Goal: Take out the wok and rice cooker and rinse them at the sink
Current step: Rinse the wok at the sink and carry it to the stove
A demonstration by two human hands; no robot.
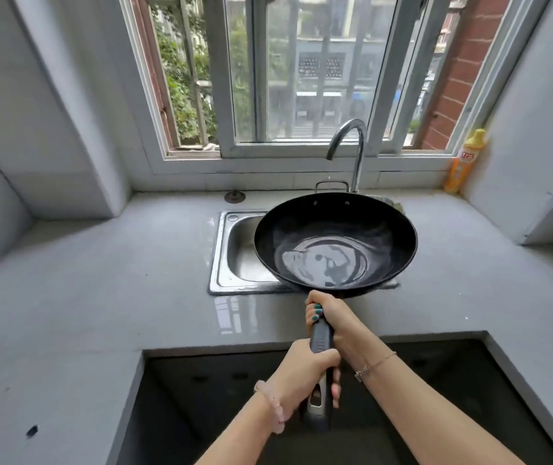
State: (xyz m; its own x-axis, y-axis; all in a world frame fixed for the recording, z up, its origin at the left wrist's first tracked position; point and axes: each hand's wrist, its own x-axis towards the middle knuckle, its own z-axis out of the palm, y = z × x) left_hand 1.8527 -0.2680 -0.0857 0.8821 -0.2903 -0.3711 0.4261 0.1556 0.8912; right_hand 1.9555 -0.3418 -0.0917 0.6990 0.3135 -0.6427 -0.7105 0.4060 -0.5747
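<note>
Just beyond the fingers, the wok [335, 243] hangs over the right part of the sink [235, 253]. Its bowl is open upward and roughly level, and a shallow pool of water shines in the bottom. Its long axis runs from the bowl straight back toward the person: the black handle [321, 337] points at the body, and the small metal loop [332, 184] on the far rim points at the window [302, 78].

The right hand [330, 315] grips the handle at its top, just short of the bowl. Its fingers [313, 313] curl round so that the teal nails show on the left side. The left hand [303, 372] grips lower, near the handle's metal end, with its fingers [335, 389] wrapped round and showing on the right side. A short stretch of bare handle lies between the two hands. Both forearms reach forward and converge on the handle. The left wrist wears a pink bracelet [270, 404] and the right a thin gold chain [374, 364].

Past the wok's far rim rises the curved tap [352, 142]. Well to the right of the fingers a yellow bottle [463, 162] stands by the window's corner. Grey tabletop [101, 280] spreads to the left of the fingers, and beneath the forearms lies a dark recess [201, 397].
</note>
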